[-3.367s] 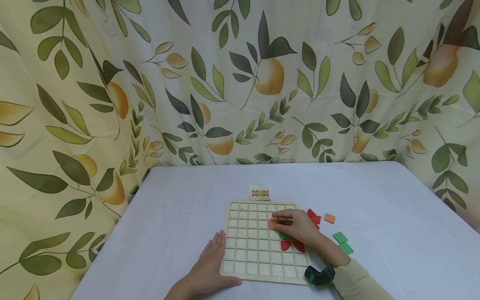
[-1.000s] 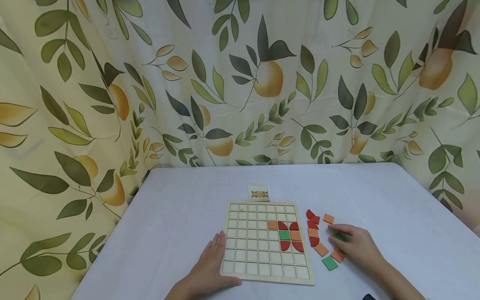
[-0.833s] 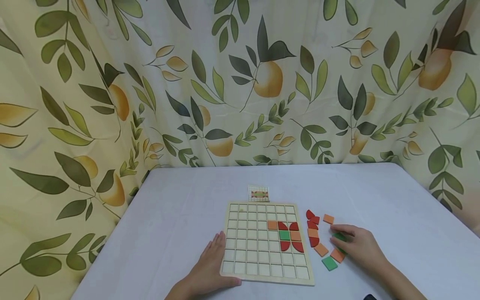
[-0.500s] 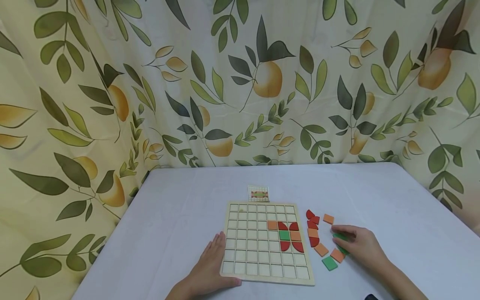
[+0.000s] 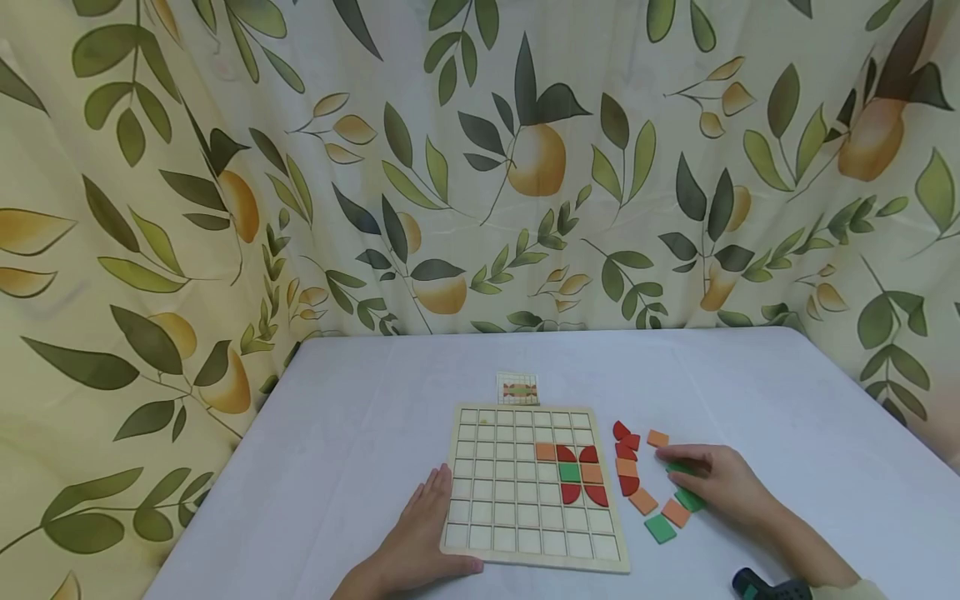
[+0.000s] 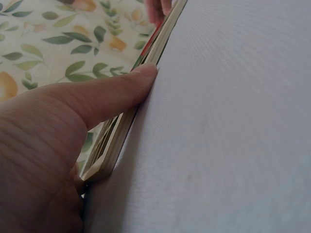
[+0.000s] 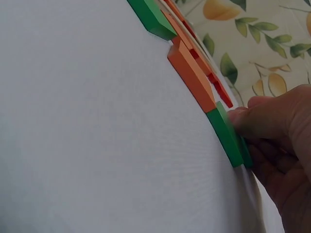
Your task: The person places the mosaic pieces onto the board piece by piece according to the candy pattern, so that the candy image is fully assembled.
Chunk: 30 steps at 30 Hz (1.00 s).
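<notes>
Left hand, fingers straight, braced pale wooden grid board at left; right hand seemingly pinched flat green square tile, right of board, partly hidden; loose pinch risked slip.

Your right hand covers part of a green tile; whether you pinch it, you cannot tell. In the left wrist view your left hand runs off the left edge, most fingers out of sight. Print on the pattern card is too small to read. The head view's bottom edge crops your black wrist device and the counter.
</notes>
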Tool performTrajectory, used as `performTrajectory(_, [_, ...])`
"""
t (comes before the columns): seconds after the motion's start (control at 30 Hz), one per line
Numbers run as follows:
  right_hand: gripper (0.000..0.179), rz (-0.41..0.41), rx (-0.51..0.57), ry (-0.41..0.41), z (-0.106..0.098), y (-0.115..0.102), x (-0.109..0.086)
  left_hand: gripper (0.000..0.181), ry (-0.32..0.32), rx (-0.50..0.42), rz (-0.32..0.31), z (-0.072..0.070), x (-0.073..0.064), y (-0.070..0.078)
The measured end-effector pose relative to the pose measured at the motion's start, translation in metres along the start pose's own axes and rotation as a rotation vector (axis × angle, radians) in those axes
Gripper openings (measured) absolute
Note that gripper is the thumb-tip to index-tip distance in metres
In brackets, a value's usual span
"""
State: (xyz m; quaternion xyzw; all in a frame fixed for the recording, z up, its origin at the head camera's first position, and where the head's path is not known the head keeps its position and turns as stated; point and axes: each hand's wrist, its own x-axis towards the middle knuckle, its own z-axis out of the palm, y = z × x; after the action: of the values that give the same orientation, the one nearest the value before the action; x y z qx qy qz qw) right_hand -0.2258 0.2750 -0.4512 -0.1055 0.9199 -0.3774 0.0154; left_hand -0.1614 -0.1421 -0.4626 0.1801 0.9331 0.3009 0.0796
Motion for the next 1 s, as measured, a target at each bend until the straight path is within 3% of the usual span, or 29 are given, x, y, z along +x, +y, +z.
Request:
performTrajectory(0.13, [0.037,-0.009,0.028,-0.011,-0.001,0.002,-0.001,0.125,-0.005,0.004,0.003,0.001,0.000,-0.001])
performTrajectory(0.4, [0.061,0.139,0.001,0.108,-0.005,-0.003,-0.014,0.125,-0.004,0.004,0.003,0.002,0.000,-0.001])
performTrajectory(0.73, [0.045,0.103,-0.099,0.124,-0.006,-0.006,-0.018,0.125,0.008,0.011,0.011,0.002,0.000,-0.003])
performTrajectory(1.0, [0.039,0.101,-0.144,0.077,-0.003,-0.009,-0.011,0.125,-0.002,0.008,0.013,0.002,0.001,-0.003])
